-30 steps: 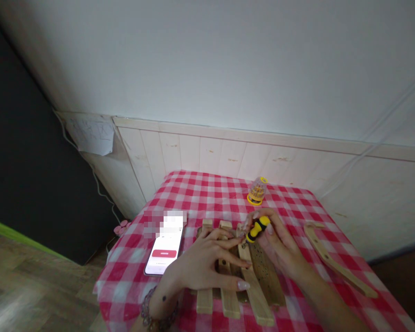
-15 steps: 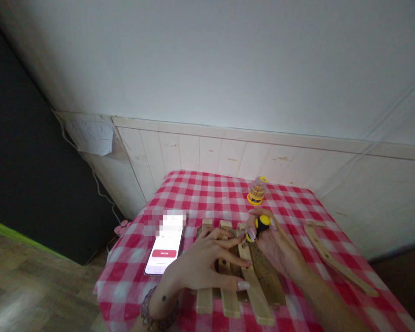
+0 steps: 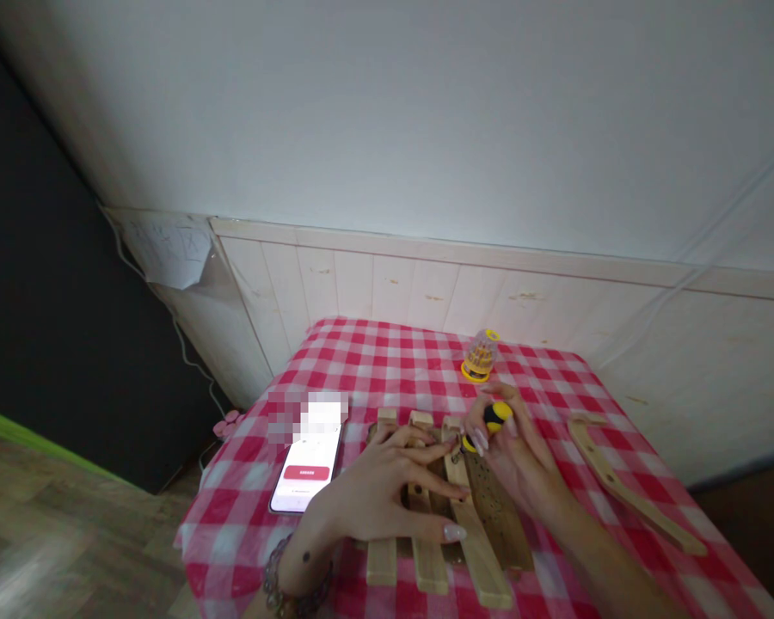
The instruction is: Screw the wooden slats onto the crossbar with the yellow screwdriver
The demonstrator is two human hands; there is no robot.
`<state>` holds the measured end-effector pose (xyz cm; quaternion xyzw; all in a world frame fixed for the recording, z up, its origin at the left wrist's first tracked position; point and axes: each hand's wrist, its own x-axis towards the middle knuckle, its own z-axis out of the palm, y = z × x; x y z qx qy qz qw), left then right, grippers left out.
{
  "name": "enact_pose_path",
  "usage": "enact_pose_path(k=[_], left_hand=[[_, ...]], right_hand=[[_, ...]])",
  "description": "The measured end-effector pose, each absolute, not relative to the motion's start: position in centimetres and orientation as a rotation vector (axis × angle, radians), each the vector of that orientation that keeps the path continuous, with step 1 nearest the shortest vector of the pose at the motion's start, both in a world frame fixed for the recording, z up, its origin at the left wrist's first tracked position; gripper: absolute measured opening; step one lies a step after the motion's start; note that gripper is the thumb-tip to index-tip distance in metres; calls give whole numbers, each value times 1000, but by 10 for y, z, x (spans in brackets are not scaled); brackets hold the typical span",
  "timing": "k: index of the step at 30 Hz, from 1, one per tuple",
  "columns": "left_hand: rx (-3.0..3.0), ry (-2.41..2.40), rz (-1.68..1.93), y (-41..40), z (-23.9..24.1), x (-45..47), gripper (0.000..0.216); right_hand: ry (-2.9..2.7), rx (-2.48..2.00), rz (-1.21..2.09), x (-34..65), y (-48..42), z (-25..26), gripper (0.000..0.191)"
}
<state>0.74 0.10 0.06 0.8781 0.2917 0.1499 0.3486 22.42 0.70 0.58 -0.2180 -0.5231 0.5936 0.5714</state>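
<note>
Square the yellow-and-black screwdriver [image 3: 500,415] to the rightmost pale wooden slat [image 3: 483,563] under your hands, toward the worktop's [image 3: 387,361] near edge, and press evenly while turning. Your right hand's [image 3: 519,460] grip is clamped on the handle; your left hand [image 3: 387,481], fingers apart, steadies the slats. Since half a second ago, the handle's yellow end has swung right.

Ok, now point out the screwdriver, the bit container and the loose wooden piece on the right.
Screwdriver [image 3: 498,415]: head view, on the handle's yellow-and-black end.
Bit container [image 3: 481,354]: head view, on its clear body.
Loose wooden piece [image 3: 629,497]: head view, about midway along its length.
</note>
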Motion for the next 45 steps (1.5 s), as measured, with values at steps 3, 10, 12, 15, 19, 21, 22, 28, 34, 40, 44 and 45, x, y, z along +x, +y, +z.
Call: enact_pose_path(k=[3, 10, 12, 15, 19, 21, 22, 28, 34, 40, 44, 45], left_hand=[[2266, 755, 394, 1, 0, 7, 46], [2263, 735, 396, 1, 1, 7, 46], [2263, 725, 410, 1, 1, 8, 46], [2271, 729, 415, 1, 0, 7, 46], [2280, 740, 392, 1, 0, 7, 44], [2278, 741, 383, 1, 0, 7, 44], [2276, 745, 382, 1, -1, 7, 45], [2269, 752, 383, 1, -1, 6, 47], [2276, 750, 382, 1, 0, 7, 45], [2272, 757, 368, 2, 0, 7, 45], [2280, 759, 374, 1, 0, 7, 46], [2280, 755, 379, 1, 0, 7, 46]], right_hand=[[-1200, -535, 1490, 224, 6, 9, 38], [-1406, -583, 1383, 235, 9, 2, 25], [-1419, -594, 1325, 237, 9, -1, 20], [-1389, -596, 1335, 237, 9, -2, 20], [-1372, -557, 1387, 231, 7, 0, 22], [-1325, -515, 1395, 227, 6, 3, 26], [-1291, -502, 1413, 226, 5, 4, 31], [-1212, -530, 1533, 225, 5, 8, 35], [-1327, -552, 1419, 230, 9, 1, 24], [-1273, -511, 1439, 227, 11, 3, 17], [-1179, -546, 1452, 223, 9, 6, 28], [-1166, -555, 1467, 222, 8, 7, 33]])
